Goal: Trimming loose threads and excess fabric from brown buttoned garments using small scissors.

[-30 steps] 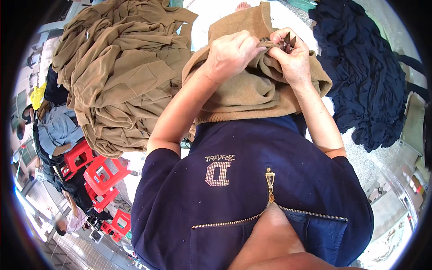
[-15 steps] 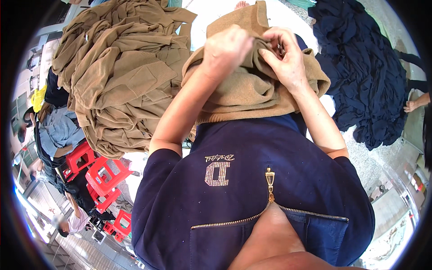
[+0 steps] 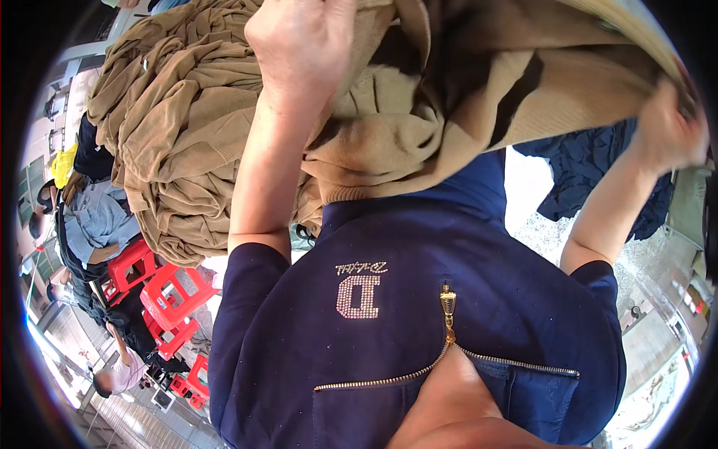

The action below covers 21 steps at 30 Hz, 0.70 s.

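Head cam: tan garment [image 3: 374,161] is stretched left-to-right between both hands, so neither's really nearer. Right hand [image 3: 671,135] looks pinched on its right edge, blurry; left hand's [image 3: 301,49] fingertips are hidden, can't tell.

The left hand [image 3: 301,49] is now higher, the right hand [image 3: 667,133] farther right, well apart. The brown garment [image 3: 419,146] spreads wider, hiding the navy pile's [image 3: 594,168] upper part.
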Each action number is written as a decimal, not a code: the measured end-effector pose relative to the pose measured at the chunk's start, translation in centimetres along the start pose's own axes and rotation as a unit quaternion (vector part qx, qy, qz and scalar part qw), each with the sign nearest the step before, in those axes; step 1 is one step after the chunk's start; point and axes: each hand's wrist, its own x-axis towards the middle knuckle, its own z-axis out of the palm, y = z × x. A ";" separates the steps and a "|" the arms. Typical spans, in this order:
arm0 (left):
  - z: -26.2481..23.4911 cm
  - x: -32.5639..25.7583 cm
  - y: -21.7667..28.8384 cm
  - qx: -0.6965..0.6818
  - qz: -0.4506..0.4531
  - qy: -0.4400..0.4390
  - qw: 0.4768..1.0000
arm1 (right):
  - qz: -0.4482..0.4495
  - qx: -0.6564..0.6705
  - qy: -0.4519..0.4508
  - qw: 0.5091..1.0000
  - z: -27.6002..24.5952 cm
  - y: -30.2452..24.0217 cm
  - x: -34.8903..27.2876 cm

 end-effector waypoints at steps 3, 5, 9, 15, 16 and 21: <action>0.6 -0.1 0.9 0.036 0.090 0.048 0.994 | -0.113 0.147 -0.012 0.983 -1.8 -0.8 0.5; 2.3 -3.7 -2.2 0.046 0.082 0.010 0.996 | -0.012 0.267 -0.221 0.938 -1.1 -2.0 -2.8; 1.9 -11.4 -4.0 0.030 -0.031 -0.249 0.968 | 0.370 0.207 -0.520 0.742 0.9 1.3 -13.6; 0.3 -15.2 -5.9 0.014 -0.099 -0.243 0.965 | 0.222 0.122 -0.237 0.938 1.8 -2.3 -18.6; 0.2 -15.3 -6.1 -0.002 -0.128 -0.235 0.964 | 0.237 0.173 -0.219 0.930 2.4 -3.2 -19.1; -0.4 -15.8 -8.1 -0.116 -0.260 -0.234 0.930 | 0.108 0.116 -0.247 0.956 5.9 -6.1 -17.7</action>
